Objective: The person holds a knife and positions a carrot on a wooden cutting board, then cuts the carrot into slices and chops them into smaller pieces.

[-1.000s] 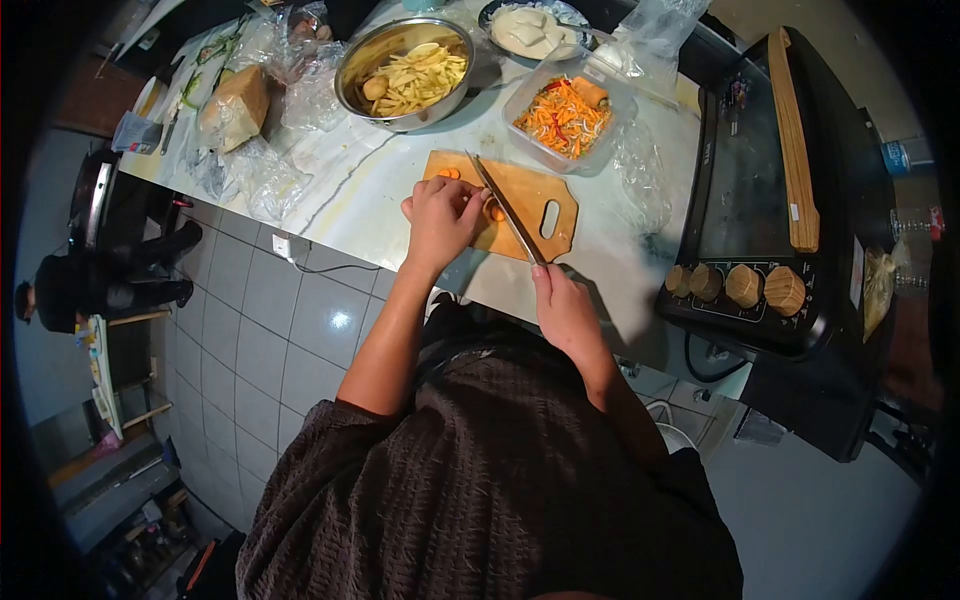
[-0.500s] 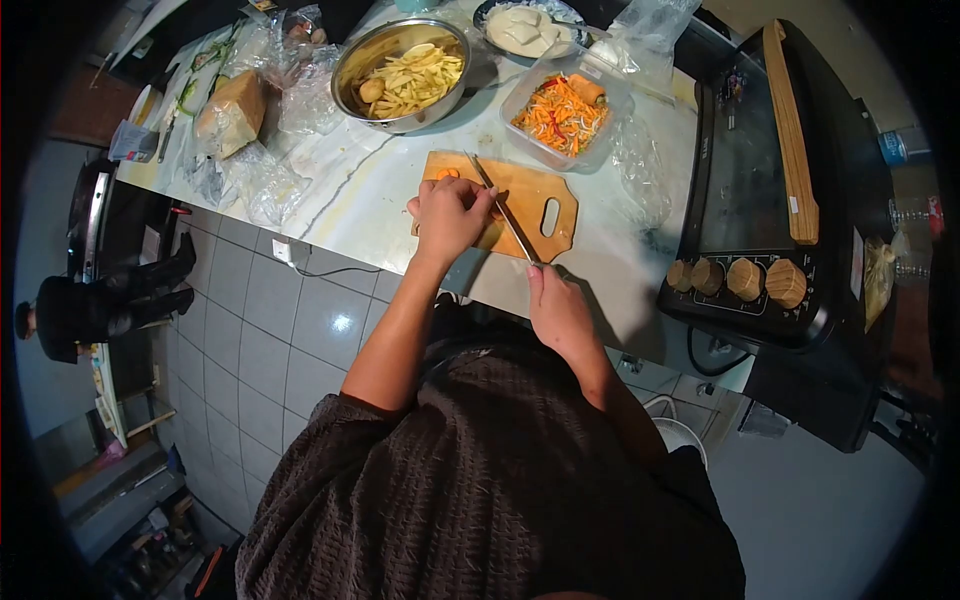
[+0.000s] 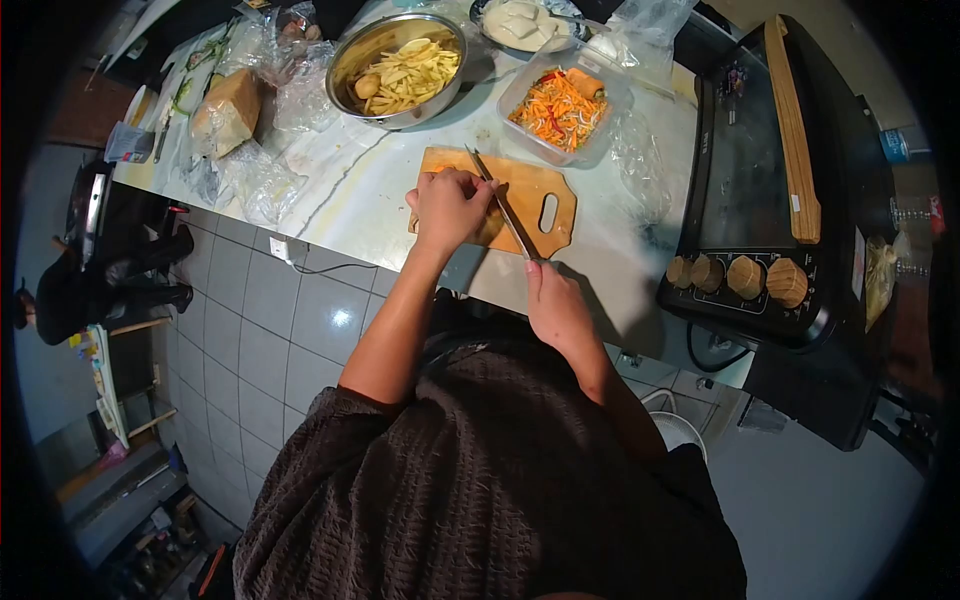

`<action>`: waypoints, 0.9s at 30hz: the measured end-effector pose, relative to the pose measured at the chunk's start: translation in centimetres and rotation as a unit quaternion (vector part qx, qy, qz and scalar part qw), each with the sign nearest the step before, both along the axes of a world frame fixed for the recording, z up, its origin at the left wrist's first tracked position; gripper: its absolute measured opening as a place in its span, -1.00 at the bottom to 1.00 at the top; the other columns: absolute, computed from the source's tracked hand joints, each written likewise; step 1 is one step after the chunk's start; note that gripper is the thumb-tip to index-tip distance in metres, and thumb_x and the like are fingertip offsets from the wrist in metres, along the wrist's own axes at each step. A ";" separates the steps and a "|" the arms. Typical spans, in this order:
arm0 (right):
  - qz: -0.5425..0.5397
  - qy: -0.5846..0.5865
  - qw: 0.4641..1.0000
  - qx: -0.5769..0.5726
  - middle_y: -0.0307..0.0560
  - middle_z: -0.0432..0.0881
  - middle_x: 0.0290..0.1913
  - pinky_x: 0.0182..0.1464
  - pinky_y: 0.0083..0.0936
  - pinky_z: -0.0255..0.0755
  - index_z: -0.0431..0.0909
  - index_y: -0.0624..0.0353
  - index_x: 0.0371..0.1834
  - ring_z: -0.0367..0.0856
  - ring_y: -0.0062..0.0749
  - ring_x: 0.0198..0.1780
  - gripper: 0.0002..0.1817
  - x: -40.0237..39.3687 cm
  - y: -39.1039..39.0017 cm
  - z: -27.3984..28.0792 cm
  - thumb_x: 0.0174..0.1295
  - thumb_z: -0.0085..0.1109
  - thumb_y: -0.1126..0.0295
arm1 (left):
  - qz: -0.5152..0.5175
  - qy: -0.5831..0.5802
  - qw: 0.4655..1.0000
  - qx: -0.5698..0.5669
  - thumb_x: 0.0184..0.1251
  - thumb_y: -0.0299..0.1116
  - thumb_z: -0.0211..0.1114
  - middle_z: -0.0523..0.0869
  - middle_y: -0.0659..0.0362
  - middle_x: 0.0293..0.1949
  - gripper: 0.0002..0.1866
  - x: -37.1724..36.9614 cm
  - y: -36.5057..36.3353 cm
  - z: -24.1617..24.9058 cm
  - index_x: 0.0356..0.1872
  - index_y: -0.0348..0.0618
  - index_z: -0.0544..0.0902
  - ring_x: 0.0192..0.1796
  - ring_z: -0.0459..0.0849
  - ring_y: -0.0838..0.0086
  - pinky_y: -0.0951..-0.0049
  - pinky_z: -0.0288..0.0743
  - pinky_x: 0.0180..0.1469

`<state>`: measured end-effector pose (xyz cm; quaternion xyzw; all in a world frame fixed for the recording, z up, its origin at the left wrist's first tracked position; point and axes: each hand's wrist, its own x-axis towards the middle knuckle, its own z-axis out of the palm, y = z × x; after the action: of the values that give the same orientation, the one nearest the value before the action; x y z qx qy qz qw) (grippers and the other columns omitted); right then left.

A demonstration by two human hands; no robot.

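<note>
My right hand [image 3: 558,308] is closed round the handle of a kitchen knife [image 3: 512,222], whose blade slants up and left over a wooden cutting board [image 3: 520,185]. My left hand [image 3: 451,207] is closed on the board's left part, fingertips against the blade. Under it is a piece of carrot, mostly hidden by the fingers; a bit of orange carrot [image 3: 440,168] shows behind the hand. Beyond the board stands a clear plastic container [image 3: 512,112] of shredded carrot with pale and red strips. To its left is a steel bowl [image 3: 345,62] of cut potato sticks with a whole potato.
A black oven [image 3: 690,250] with wooden knobs stands on the right. A bowl of white food [image 3: 520,25] is at the back. Plastic bags [image 3: 262,185] and a brown wrapped block [image 3: 228,110] lie on the left. Another person [image 3: 75,295] is at the far left.
The view has shifted slightly. The knife and both hands stay nearly in place, with the left fingers a little more curled. The person at the left has moved an arm towards the worktop there.
</note>
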<state>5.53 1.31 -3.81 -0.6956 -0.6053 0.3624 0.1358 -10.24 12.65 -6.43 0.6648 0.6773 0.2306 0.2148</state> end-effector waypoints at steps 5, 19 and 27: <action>0.011 -0.007 1.000 0.008 0.41 0.61 -0.33 -0.07 0.11 0.39 0.48 0.38 -0.30 0.57 0.38 -0.20 -0.50 -0.5 -0.3 -0.7 0.49 -0.30 0.13 | 0.003 -0.011 1.000 -0.014 0.17 0.04 0.36 0.71 0.24 -0.45 -0.65 -0.2 0.1 -0.2 -0.42 -0.04 0.77 -0.08 0.52 0.23 0.17 0.12 -0.02; -0.005 -0.021 1.000 0.011 0.41 0.60 -0.31 -0.08 0.13 0.35 0.46 0.36 -0.31 0.54 0.38 -0.20 -0.52 -1.3 -0.5 -0.9 0.50 -0.31 0.14 | 0.001 -0.027 1.000 0.002 0.15 0.00 0.37 0.69 0.17 -0.41 -0.67 -0.4 0.0 -0.2 -0.47 -0.07 0.75 -0.11 0.49 0.18 0.13 0.15 -0.06; -0.002 -0.007 0.999 0.048 0.43 0.60 -0.40 -0.12 0.11 0.44 0.46 0.38 -0.30 0.59 0.37 -0.27 -0.53 -1.2 -0.6 -1.0 0.48 -0.25 0.14 | -0.006 -0.019 1.000 -0.005 0.15 0.00 0.36 0.69 0.17 -0.38 -0.67 -0.4 0.1 -0.4 -0.47 -0.06 0.75 -0.10 0.49 0.17 0.13 0.15 -0.05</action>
<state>4.30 0.69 -4.83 -0.6922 -0.6214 0.3275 0.1660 -10.67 12.74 -6.84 0.6630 0.6705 0.2387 0.2321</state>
